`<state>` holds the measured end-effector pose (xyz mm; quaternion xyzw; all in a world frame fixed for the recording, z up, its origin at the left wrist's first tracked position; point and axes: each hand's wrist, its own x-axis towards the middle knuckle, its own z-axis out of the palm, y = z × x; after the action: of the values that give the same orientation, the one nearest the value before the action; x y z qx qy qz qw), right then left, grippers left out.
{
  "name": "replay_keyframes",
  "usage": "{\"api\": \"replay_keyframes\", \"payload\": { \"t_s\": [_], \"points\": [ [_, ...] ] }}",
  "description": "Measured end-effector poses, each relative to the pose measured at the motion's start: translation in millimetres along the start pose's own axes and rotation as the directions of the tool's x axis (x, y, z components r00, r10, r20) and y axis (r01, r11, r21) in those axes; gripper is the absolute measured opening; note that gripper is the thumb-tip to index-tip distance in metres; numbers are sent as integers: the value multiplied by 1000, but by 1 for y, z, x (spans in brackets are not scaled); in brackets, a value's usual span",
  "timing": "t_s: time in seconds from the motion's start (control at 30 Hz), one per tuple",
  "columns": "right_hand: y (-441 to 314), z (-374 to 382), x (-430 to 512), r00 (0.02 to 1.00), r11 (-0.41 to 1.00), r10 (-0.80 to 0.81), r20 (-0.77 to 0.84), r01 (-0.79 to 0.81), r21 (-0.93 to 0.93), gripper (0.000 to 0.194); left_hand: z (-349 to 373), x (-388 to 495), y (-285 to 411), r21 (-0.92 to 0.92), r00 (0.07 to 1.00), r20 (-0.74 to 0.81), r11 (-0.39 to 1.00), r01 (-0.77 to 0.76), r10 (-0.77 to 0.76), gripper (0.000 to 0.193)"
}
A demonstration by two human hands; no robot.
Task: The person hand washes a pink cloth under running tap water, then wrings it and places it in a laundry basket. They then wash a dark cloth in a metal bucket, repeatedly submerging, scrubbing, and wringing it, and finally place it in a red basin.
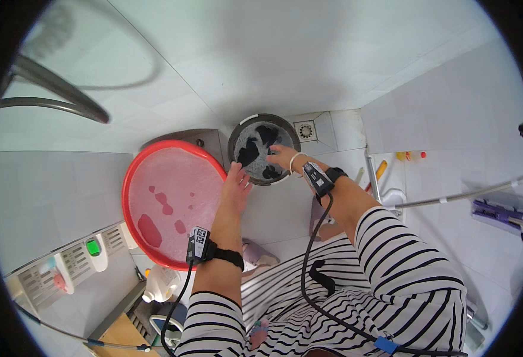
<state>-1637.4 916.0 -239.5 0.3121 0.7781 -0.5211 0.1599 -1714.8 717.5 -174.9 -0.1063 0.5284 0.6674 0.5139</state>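
Observation:
A dark round bucket (232,138) stands on the tiled floor by the wall, holding foamy grey water. Dark cloth (249,153) shows in several patches at its surface. My right hand (283,158) is over the bucket's right side, fingers apart, with nothing visible in it; whether its fingertips touch the water I cannot tell. At the lower left of the bucket's rim is my left hand (236,186), fingers spread and holding nothing. It lies between the bucket and a large red basin (126,196), whose pinkish water is covered with foam.
A floor drain (305,130) lies right of the bucket. Below the basin stands a white plastic jug (161,283). A metal hose (458,198) crosses the right side, and a shower hose (60,107) hangs at upper left. Wall racks (80,261) line the lower left.

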Motion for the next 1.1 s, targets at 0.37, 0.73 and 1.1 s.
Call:
{"api": "replay_keyframes", "payload": {
  "t_s": [0.37,0.73,1.1],
  "points": [
    [37,40,143,989,961,17,-147,-57,-270,71,-2,126,-62,-388,999,-15,920,-51,49,87],
    [-12,42,25,781,715,-617,93,606,-349,36,-20,191,-61,-383,993,98,918,103,-71,44],
    [-18,30,29,796,795,-573,-196,480,-371,39,14,163,-52,-409,996,-55,911,41,-69,45]
  ]
}}
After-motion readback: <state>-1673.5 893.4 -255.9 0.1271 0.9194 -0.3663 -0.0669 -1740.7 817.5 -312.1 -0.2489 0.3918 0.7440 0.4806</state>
